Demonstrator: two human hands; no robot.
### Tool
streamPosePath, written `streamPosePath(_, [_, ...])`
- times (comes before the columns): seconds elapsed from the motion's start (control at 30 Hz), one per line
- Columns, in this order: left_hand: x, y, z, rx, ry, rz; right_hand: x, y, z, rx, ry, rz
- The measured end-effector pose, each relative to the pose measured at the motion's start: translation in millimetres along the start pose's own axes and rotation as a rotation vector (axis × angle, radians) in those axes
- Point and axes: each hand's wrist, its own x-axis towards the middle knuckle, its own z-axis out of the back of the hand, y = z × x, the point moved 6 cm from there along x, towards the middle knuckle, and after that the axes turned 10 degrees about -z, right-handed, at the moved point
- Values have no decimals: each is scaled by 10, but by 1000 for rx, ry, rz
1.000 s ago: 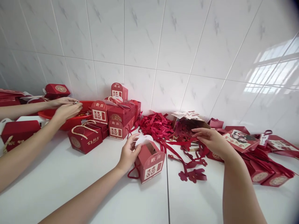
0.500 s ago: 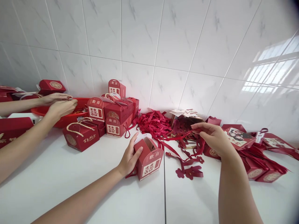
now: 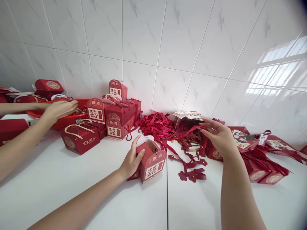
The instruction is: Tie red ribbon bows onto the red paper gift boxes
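Observation:
My left hand (image 3: pixel 130 162) is wrapped round the side of a small red gift box (image 3: pixel 153 164) with white double-happiness lettering on its front. The box rests on the table with its top open, and a red cord shows beneath my hand. Further right, my right hand (image 3: pixel 218 137) is raised, its thumb and forefinger pinching a red ribbon (image 3: pixel 186 132). That ribbon stretches leftward across a pile of dark red flower-shaped strips (image 3: pixel 192 140). Behind it lies a heap of brighter red ribbons (image 3: pixel 158 125).
Stacked red boxes (image 3: pixel 120 111) stand left of the ribbons, near a rope-handled box (image 3: pixel 80 137). Another person's hands (image 3: pixel 59 110) are over a red basin (image 3: pixel 64 123). More red boxes (image 3: pixel 261 169) lie at the right. A tiled wall (image 3: pixel 144 48) closes off the back.
My right hand has shifted slightly and its fingers are more spread, with the ribbon still pinched. My left hand keeps the box. The other person's hands have moved lower over the basin.

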Motion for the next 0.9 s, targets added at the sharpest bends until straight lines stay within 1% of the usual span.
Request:
streamPosePath(0.13, [6, -14, 11, 21, -15, -19, -26, 53, 30, -24, -36, 31])
streamPosePath(0.3, [0, -3, 3, 7, -10, 3, -91, 162, 103, -51, -142, 113])
streamPosePath(0.37, [-2, -4, 4, 6, -13, -4, -131, 217, 120, -35, -163, 139])
streamPosePath(0.53, [2, 20, -2, -2, -9, -18, -203, 312, 111, 103, -134, 211])
streamPosePath(0.63, [7, 28, 12, 20, -32, -46, -193, 296, 89, 110, -116, 202])
streamPosePath(0.8, [3, 45, 20, 47, -38, -46, -140, 246, 116, -44, -184, 157])
streamPosePath(0.83, [3, 45, 18, 43, -36, -44, -123, 229, 109, -83, -167, 147])
streamPosePath(0.9, [2, 40, 14, 28, -34, -48, -80, 161, 58, -166, -67, 110])
